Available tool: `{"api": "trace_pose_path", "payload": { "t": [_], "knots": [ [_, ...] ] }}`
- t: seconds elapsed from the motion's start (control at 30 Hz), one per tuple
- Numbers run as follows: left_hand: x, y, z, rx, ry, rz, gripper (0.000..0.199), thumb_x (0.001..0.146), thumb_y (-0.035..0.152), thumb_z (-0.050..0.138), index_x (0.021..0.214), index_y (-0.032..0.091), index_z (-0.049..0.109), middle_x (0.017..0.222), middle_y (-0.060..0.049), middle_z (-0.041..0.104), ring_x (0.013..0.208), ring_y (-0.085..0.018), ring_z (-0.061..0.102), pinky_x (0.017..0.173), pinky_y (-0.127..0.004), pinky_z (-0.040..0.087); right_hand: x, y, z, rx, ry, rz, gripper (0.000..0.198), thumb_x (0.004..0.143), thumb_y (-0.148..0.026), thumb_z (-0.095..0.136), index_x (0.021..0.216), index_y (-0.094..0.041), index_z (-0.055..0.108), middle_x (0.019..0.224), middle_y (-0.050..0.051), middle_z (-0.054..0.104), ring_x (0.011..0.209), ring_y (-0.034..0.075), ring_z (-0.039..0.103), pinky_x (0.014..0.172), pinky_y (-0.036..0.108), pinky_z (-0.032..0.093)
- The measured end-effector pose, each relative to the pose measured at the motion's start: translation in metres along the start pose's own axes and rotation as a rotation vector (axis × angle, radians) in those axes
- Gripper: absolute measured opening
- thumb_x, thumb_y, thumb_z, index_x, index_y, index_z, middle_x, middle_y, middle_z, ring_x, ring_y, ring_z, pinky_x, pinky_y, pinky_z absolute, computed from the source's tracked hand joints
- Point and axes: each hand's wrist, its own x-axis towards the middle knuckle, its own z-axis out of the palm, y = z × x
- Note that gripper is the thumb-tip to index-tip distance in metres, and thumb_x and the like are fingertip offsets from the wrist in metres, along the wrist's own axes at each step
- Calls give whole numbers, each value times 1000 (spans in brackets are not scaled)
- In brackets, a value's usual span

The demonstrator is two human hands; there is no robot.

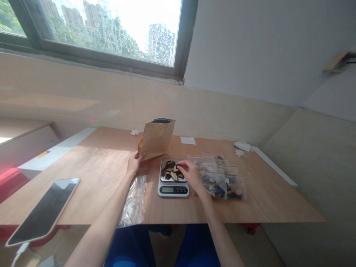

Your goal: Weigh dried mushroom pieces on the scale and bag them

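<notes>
My left hand [135, 163] is closed on the lower left edge of an upright brown kraft paper bag [158, 140], whose top gapes to a dark inside. Several dried mushroom slices [170, 171], dark-edged and pale within, lie heaped on the metal plate of a white kitchen scale [160, 189]. At the right side of this heap, the fingers of my right hand [191, 173] are pinched on a slice, mostly hidden by the fingertips. The scale's display is lit, but its digits are too small to read.
Right of the scale lie several red-edged zip bags [214, 181] with dark and pale pieces inside. Clear plastic bags [135, 202] lie under my left forearm. A phone [44, 211] on a cable is at left. White paper [188, 140] lies near the wall.
</notes>
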Motion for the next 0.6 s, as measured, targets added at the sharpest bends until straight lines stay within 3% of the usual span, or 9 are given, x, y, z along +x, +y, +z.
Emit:
{"api": "trace_pose_path", "payload": {
  "t": [0.13, 0.37, 0.6],
  "knots": [
    [1, 0, -1, 56, -4, 2, 49, 65, 51, 61, 99, 16, 63, 91, -9, 69, 84, -24, 61, 74, -31, 44, -11, 5, -7, -19, -13, -2, 10, 79, -23, 56, 80, -18, 65, 81, 3, 66, 74, 15, 59, 71, 27, 46],
    [-5, 9, 0, 158, 21, -63, 51, 64, 54, 59, 98, 16, 63, 67, -3, 63, 66, -21, 59, 64, -30, 43, -31, 18, -19, -55, -56, -60, 10, 81, -22, 56, 81, -19, 66, 81, 3, 63, 73, 15, 58, 68, 27, 46],
    [-7, 12, 0, 152, 14, -61, 53, 63, 55, 58, 98, 16, 63, 65, -2, 62, 60, -19, 56, 61, -29, 41, -43, 15, -16, -339, -126, -121, 11, 84, -16, 53, 74, -18, 59, 81, 4, 59, 81, 18, 57, 74, 30, 45]
  ]
}}
